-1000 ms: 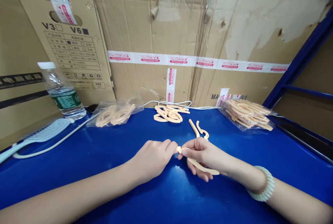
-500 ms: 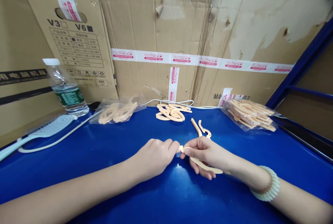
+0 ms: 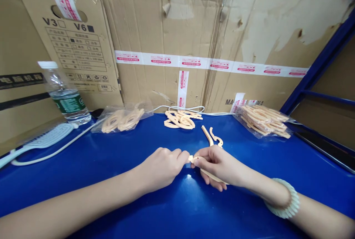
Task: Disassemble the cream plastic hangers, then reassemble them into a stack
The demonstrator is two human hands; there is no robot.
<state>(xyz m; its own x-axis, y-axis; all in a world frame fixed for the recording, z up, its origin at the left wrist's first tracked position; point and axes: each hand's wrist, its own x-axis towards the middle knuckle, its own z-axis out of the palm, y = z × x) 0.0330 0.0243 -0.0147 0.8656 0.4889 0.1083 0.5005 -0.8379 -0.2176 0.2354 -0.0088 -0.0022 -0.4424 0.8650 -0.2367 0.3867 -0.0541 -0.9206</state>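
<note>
In the head view, my right hand [image 3: 217, 167] grips a slim, curved beige folding-hanger arm [image 3: 212, 177], thumb on top and the lower fingers beneath it. My left hand [image 3: 165, 167] is closed, its thumb and forefinger pinching at the small squared tip of that same piece, right beside my right fingertips. What lies inside the left fist is hidden. Just beyond my right hand lie a loose beige hanger hook [image 3: 217, 139] and another straight hanger arm [image 3: 207, 135], partly covered by the hand.
A pile of beige hanger parts [image 3: 181, 120] lies at the back of the blue table [image 3: 116, 209]. Bagged parts sit left [image 3: 122, 120] and right [image 3: 263, 120]. A water bottle [image 3: 68, 102], pale blue hairbrush [image 3: 52, 135], white cable [image 3: 63, 153] and dark phone-like slab [image 3: 327, 150] flank them. Cardboard [image 3: 163, 20] stands behind.
The view has shifted slightly. Both hands keep their hold at the same spot; the hanger arm has turned a little, and its far end sticks out less past my right palm.
</note>
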